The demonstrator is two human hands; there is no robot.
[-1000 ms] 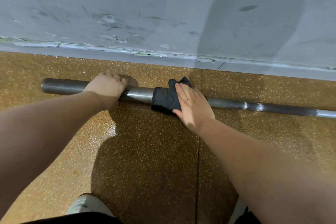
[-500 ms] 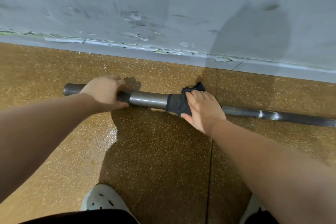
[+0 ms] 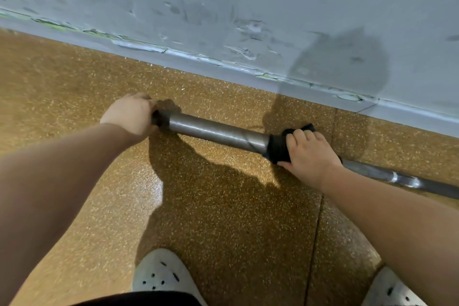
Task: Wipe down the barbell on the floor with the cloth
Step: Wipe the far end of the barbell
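A grey steel barbell (image 3: 213, 131) lies on the speckled orange floor, running from the centre left down to the right edge. My left hand (image 3: 131, 115) grips the thick sleeve at its left end and hides the tip. A black cloth (image 3: 277, 148) is wrapped round the bar where the thick sleeve meets the thin shaft. My right hand (image 3: 310, 154) grips the cloth and the bar inside it, fingers curled over the top. The thin shaft (image 3: 402, 179) carries on past my right wrist.
A scuffed grey wall (image 3: 248, 7) with a chipped skirting edge runs just behind the bar. My two white perforated shoes (image 3: 164, 278) stand on the floor below my arms. A floor seam (image 3: 316, 231) runs down under my right forearm.
My right hand has slid the cloth rightward along the sleeve, away from my left hand, baring more steel. My fingers have curled round the cloth. The view has swung left.
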